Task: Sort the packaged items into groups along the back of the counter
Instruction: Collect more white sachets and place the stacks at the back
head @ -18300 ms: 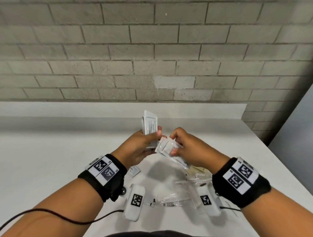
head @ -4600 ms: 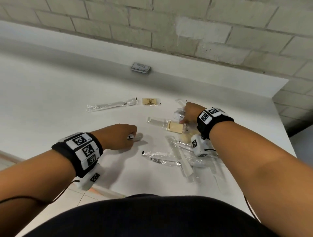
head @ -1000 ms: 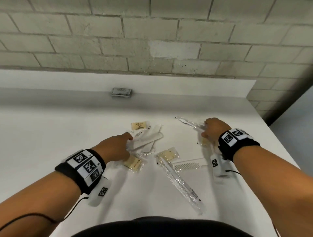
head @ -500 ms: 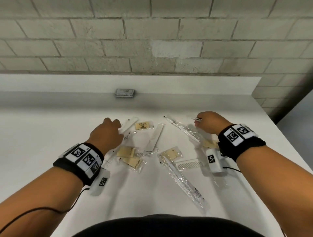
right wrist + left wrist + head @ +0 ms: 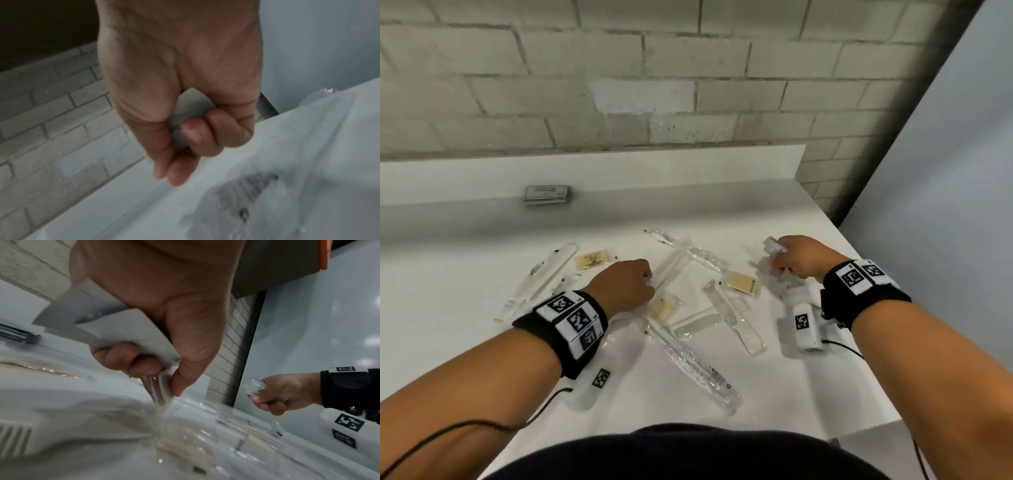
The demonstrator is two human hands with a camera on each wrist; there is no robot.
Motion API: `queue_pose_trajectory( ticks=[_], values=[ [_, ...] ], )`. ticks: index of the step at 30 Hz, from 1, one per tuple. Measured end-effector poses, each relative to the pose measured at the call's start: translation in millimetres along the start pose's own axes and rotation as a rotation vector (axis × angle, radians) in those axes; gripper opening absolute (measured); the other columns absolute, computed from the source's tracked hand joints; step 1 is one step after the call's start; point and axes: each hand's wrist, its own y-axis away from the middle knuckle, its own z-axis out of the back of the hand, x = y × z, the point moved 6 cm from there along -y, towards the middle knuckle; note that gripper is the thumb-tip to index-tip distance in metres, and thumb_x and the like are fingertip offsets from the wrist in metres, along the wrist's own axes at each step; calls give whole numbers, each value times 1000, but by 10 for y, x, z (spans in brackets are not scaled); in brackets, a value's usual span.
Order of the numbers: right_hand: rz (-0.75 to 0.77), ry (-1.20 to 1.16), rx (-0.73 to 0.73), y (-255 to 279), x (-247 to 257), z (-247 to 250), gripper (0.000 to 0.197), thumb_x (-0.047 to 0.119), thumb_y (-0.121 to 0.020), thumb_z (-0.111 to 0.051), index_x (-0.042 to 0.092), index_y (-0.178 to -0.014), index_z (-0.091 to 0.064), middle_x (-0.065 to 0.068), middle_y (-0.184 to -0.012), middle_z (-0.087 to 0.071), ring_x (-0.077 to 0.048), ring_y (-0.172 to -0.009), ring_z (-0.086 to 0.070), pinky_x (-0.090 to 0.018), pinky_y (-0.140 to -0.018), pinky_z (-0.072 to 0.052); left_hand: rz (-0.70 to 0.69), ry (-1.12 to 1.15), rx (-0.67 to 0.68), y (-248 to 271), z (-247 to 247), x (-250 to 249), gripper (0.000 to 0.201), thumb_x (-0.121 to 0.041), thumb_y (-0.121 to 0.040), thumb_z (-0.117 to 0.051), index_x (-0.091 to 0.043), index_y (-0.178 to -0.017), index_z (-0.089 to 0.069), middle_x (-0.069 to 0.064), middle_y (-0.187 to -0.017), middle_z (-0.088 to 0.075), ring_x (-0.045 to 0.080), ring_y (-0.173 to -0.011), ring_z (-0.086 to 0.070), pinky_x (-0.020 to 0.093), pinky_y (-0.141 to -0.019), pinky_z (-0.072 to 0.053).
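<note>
On the white surface many packaged items lie spread in the middle of the head view: a tan sachet with dark print too small to read, a second tan sachet to the right of centre, two combs in clear wrap, and a long clear packet with a dark printed strip near its lower end, also not readable. A flat stack of grey packets sits in the upper left part of the frame, against the raised back edge of the surface. The left hand is low among the items in the centre; the left wrist view shows what the head view hides, that its curled fingers grip flat white packets while thumb and fingers also pinch a clear plastic wrapper that hangs down to the pile. The right hand, at the right of the frame, is lifted a little above the surface and holds a small white sachet. In the right wrist view its fingers are curled round this sachet, on which a bit of dark print shows, too blurred to read. The black wristbands carry square black-and-white code markers.
</note>
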Motion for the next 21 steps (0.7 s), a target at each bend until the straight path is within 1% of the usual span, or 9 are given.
queue_pose_trajectory(
  ticks=[2, 5, 10, 12, 14, 16, 18, 19, 21],
  values=[
    [7, 9, -56, 53, -113, 142, 12, 22, -83, -65, 10, -82, -62, -2, -81, -63, -21, -77, -54, -27, -62, -38, 5, 4, -31, -16, 31, -15, 10, -31, -90, -49, -22, -89, -47, -5, -84, -52, 17, -79, -51, 28, -66, -37],
    [4, 155, -3, 77, -143, 76, 32, 36, -82, -69, 13, -103, -65, -3, -99, -61, -24, -98, -58, -30, -79, -42, 19, -5, -62, 1, 49, -23, 14, -37, -90, -48, -23, -87, -49, -4, -83, -54, 17, -78, -53, 29, -67, -40],
    [115, 317, 43, 150, 229, -488, 46, 35, -70, -73, 16, -110, -60, -5, -108, -60, -25, -96, -60, -30, -77, -48, 58, 71, -85, 77, 33, -27, 22, -42, -87, -50, -24, -97, -55, -4, -99, -62, 15, -86, -56, 28, -72, -41],
    [171, 320, 29, 150, 432, -648, 41, 34, -75, -70, 16, -111, -60, -6, -109, -62, -26, -96, -61, -30, -75, -47, 68, 136, -87, 121, 53, -25, 25, -43, -88, -53, -25, -106, -54, -1, -109, -61, 15, -89, -54, 28, -74, -40],
    [181, 275, 14, 138, 574, -691, 41, 39, -81, -65, 17, -115, -59, -4, -112, -62, -25, -99, -61, -30, -78, -47, 88, 304, -85, 193, 103, -27, 25, -33, -92, -52, -26, -115, -52, 0, -113, -57, 19, -90, -54, 29, -71, -40],
    [171, 18, 17, 159, 687, -635, 45, 49, -83, -64, 19, -116, -57, 0, -108, -59, -20, -95, -58, -30, -77, -45, 96, 695, -74, 263, 150, 3, 25, -18, -95, -47, -21, -119, -53, 3, -116, -60, 26, -91, -60, 33, -71, -47],
    [133, -540, 143, 248, 779, -573, 42, 54, -87, -57, 19, -110, -58, 2, -94, -58, -14, -74, -53, -26, -62, -39, 95, 1239, -24, 351, 191, 8, 34, 0, -96, -41, -11, -126, -52, 14, -121, -63, 32, -102, -62, 43, -90, -49],
    [101, -818, 242, 284, 841, -565, 38, 53, -90, -53, 18, -106, -59, 1, -85, -57, -13, -64, -47, -24, -56, -33, 84, 1441, 16, 406, 220, 22, 38, 6, -95, -41, -8, -129, -51, 16, -123, -63, 34, -108, -62, 46, -97, -47],
    [114, -1183, 333, 344, 971, -500, 26, 37, -92, -53, 15, -101, -62, -1, -75, -57, -14, -58, -43, -25, -52, -30, 38, 1626, 63, 497, 293, 13, 39, 6, -94, -42, -10, -128, -53, 16, -122, -66, 33, -112, -64, 47, -95, -50]
  ],
)
